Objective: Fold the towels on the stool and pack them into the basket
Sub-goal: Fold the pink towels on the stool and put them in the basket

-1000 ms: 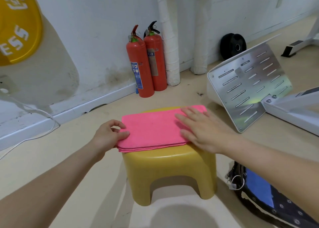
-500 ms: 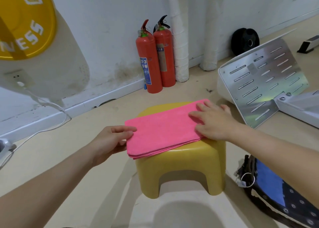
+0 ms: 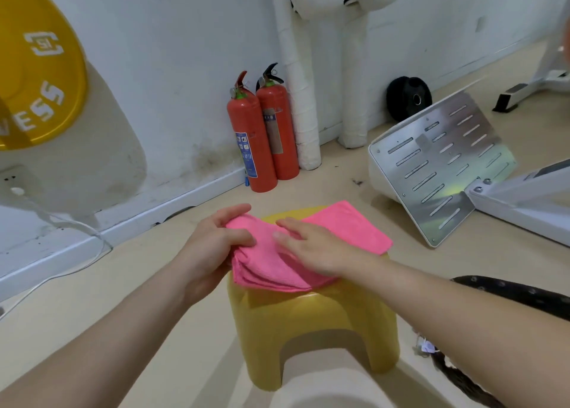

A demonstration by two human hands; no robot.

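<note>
Pink towel point(image 3: 348, 225) lies folded on a yellow plastic stool point(image 3: 308, 321), with both hands on it.

The left hand point(image 3: 212, 250) grips the towel's left end, thumb on top and fingers curled round the bunched layers, lifting that end a little off the seat. The right hand point(image 3: 317, 250) rests flat on the middle of the towel, fingers straight and spread, holding nothing. The towel's far right corner lies flat and overhangs the seat edge. A dark patterned basket point(image 3: 518, 292) sits on the floor just right of the stool, mostly hidden behind the right forearm. Against the far wall stand two red fire extinguishers point(image 3: 251, 142); a slotted metal plate point(image 3: 438, 160) leans at far right, and a yellow weight disc point(image 3: 34, 77) is at far left.
</note>
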